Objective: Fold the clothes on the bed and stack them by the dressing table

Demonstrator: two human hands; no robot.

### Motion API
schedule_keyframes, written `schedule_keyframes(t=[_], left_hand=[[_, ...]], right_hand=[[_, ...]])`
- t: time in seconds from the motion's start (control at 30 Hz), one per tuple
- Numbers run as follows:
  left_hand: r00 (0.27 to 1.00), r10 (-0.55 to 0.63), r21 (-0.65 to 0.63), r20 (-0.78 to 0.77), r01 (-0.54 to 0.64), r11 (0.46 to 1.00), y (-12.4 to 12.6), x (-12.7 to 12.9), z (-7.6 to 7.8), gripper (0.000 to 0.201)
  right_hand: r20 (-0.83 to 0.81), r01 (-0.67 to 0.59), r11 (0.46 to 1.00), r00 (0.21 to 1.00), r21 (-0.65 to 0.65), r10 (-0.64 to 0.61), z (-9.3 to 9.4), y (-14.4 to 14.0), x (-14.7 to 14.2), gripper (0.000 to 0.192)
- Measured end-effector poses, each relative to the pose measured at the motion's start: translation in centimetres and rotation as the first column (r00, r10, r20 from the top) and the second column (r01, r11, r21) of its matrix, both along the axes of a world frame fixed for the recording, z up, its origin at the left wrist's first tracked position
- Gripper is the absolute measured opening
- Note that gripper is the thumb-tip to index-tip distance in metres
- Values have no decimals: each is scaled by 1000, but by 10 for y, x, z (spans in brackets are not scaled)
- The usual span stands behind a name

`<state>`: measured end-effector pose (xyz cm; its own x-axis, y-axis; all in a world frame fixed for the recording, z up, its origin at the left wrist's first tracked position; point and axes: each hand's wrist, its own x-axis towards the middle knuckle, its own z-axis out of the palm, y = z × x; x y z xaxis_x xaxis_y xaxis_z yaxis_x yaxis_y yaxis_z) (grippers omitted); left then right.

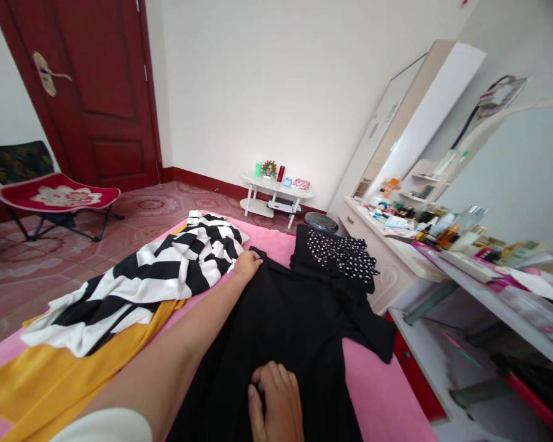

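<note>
A garment (286, 319) lies on the bed (378, 393), a striped cloth (156, 276) to its left.

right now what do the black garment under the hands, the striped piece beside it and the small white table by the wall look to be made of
Black garment: soft matte cloth, probably a thin woven or knit; it drapes flat with gentle folds and no shine.
Striped piece: black-and-white fabric, likely a stretchy knit, judging by its loose rumpled folds.
Small white table: smooth, slightly glossy white surface, perhaps painted wood or plastic; too far to tell.

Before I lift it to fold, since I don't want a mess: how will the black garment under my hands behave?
The black garment looks thin and drapes in soft folds, so it is probably floppy and light. Spread on the pink bed cover, it would likely bunch when pushed.
</note>
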<state>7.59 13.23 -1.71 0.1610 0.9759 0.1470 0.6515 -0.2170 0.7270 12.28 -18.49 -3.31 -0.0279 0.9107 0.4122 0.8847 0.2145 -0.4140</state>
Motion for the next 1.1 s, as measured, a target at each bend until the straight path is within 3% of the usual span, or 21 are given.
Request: schedule_keyframes(t=[0.17,0.27,0.37,0.5,0.6,0.73,0.83,0.93,1.03,1.1], left_hand=[[999,-19,150,-38,25,988,-41,4,30,46],[976,-206,296,-63,216,931,-91,0,37,51],[883,-462,223,-89,469,854,-143,-14,27,50],[857,-508,2,-88,510,860,-184,-37,5,53],[836,-524,20,-159,534,845,-197,-49,-5,56],[817,-478,203,-322,553,808,-212,-55,-12,55],[834,-398,292,-381,517,805,-222,-55,-14,53],[838,-373,299,-398,503,811,-226,-54,-11,54],[843,-371,299,-389,497,815,-228,-55,-8,53],[848,-372,300,-378,492,818,-228,-56,-6,53]], right_hand=[[-39,63,995,997,-74,-66,16,-4,-4,9],[-64,74,991,995,-112,-81,23,-8,-6,11],[-94,93,989,990,-118,-104,26,-12,-8,13],[-144,105,990,983,-93,-118,28,-17,-8,15],[-209,95,993,972,-65,-107,27,-19,-8,17],[-444,59,998,894,-9,-57,23,-19,0,17],[-590,48,999,807,-3,-40,28,-16,29,18],[-621,210,977,762,-30,-183,41,-6,86,19],[-520,422,907,778,14,-354,58,11,149,26],[-438,457,889,806,34,-398,66,21,181,35]])
